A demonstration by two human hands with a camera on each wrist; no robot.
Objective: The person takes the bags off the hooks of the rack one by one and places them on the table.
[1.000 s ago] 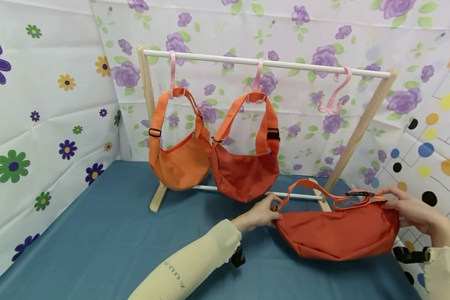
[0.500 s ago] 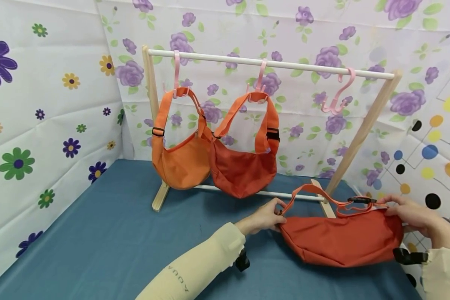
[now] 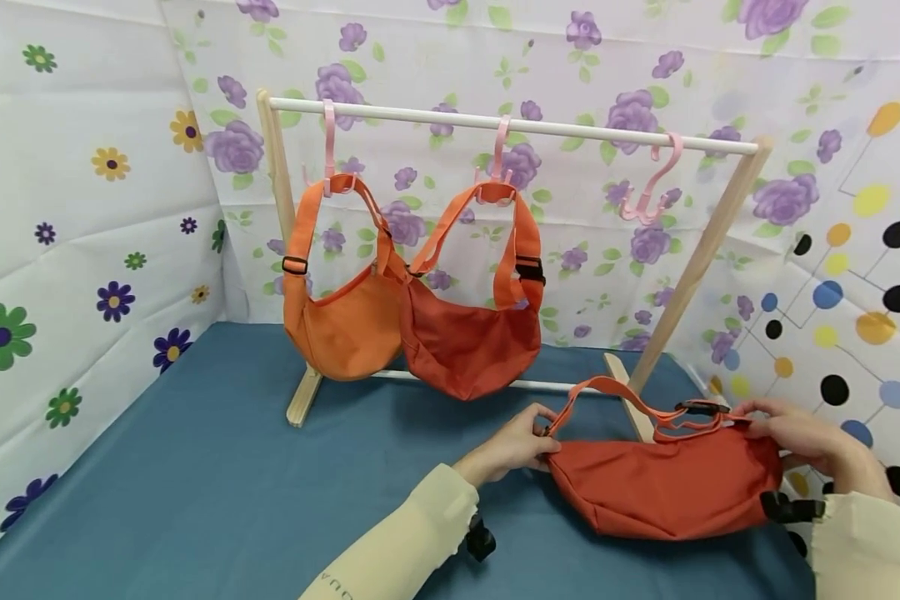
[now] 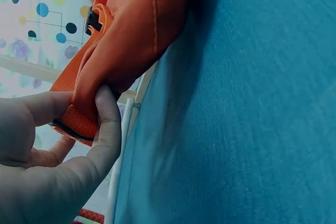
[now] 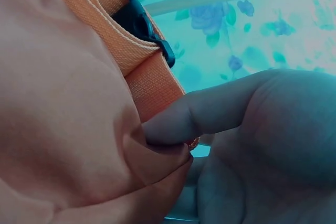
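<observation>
Head view: red bag (image 3: 663, 492) at near right, pinched at both ends by fingers of left hand (image 3: 512, 442) and right hand (image 3: 806, 437). Possible tangle from strap (image 3: 602, 384) bunched beside buckle (image 3: 703, 407).

In the head view, the hands (image 3: 506, 447) have brought the held bag (image 3: 667, 487) slightly lower relative to the rack (image 3: 700, 260).

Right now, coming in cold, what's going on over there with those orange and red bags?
A person is holding a red fabric bag by its two ends, left hand on one and right hand on the other, over a blue cloth. An orange rounded fabric bag and another red fabric bag hang by their straps from pink pronged hooks on a white round rail. A third pink hook, near the rail's right end, has nothing on it.
</observation>
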